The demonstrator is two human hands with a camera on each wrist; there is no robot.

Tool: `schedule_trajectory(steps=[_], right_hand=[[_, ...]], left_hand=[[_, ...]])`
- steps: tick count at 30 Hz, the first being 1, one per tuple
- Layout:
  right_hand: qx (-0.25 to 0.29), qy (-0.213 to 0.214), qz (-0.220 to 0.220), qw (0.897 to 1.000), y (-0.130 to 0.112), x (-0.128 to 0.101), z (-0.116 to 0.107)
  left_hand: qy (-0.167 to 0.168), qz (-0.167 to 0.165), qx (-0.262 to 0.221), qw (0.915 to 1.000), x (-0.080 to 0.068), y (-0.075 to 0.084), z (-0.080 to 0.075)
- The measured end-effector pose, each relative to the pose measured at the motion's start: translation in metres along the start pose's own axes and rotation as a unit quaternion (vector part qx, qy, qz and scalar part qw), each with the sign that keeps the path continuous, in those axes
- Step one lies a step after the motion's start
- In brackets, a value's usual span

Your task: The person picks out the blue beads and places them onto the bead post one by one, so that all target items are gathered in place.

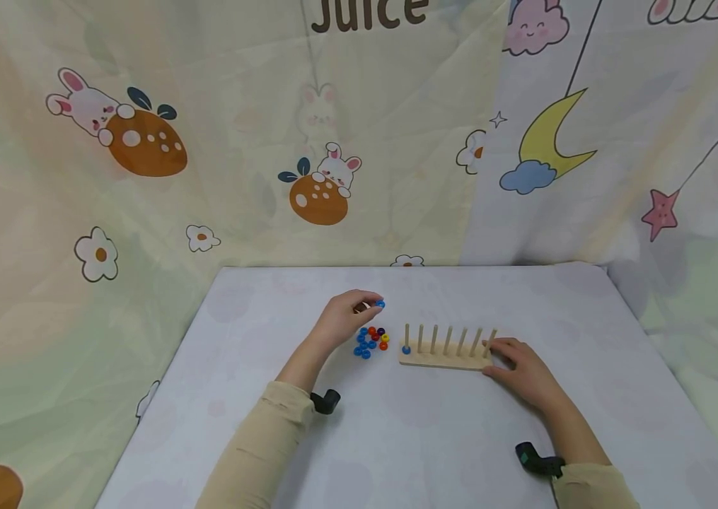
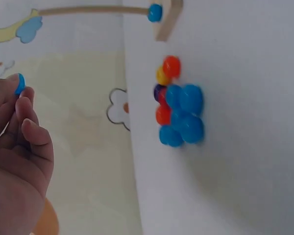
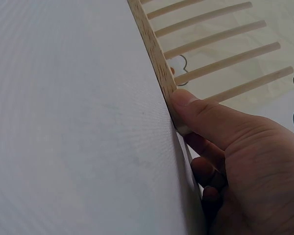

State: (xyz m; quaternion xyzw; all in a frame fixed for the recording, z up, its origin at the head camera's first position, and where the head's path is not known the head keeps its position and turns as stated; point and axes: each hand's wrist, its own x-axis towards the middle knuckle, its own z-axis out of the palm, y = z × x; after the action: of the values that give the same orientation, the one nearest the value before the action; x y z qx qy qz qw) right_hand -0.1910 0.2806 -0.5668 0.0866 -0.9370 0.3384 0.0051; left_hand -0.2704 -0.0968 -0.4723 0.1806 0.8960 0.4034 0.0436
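Note:
My left hand (image 1: 347,316) pinches a blue bead (image 2: 20,84) between thumb and fingertips, raised above a small pile of beads. The right hand (image 1: 526,372) holds the right end of a wooden peg rack (image 1: 444,360), its thumb (image 3: 186,98) on the near side of the base and the other fingers partly hidden behind. Several thin upright pegs stand in a row along the rack. At the foot of the leftmost peg sits another blue bead (image 1: 406,350); the other pegs are bare.
The loose bead pile lies left of the rack: several blue beads (image 2: 191,128), a few red-orange ones (image 2: 172,66), a yellow bead (image 2: 161,76) and a dark purple one (image 1: 380,331). A white cloth covers the table (image 1: 397,438); a printed curtain (image 1: 238,141) hangs behind it.

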Motion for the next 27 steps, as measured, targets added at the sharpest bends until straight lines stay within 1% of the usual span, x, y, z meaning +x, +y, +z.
schedule_trajectory(steps=[6,11,19,27], right_hand=[[0.002,0.001,-0.003,1.000,-0.001,-0.001,-0.002],[0.001,-0.002,-0.004,1.000,-0.002,-0.001,-0.003],[0.001,-0.004,0.000,1.000,0.001,-0.001,-0.002],[0.000,-0.003,-0.006,1.000,0.001,-0.001,-0.002]], left_hand=[[-0.007,0.036,-0.008,0.9993,-0.006,0.018,0.007],[-0.022,0.057,0.002,0.9981,-0.007,0.026,0.015],[-0.049,0.056,0.004,0.9972,-0.006,0.030,0.024],[-0.055,0.061,0.013,0.9965,-0.006,0.027,0.029]])
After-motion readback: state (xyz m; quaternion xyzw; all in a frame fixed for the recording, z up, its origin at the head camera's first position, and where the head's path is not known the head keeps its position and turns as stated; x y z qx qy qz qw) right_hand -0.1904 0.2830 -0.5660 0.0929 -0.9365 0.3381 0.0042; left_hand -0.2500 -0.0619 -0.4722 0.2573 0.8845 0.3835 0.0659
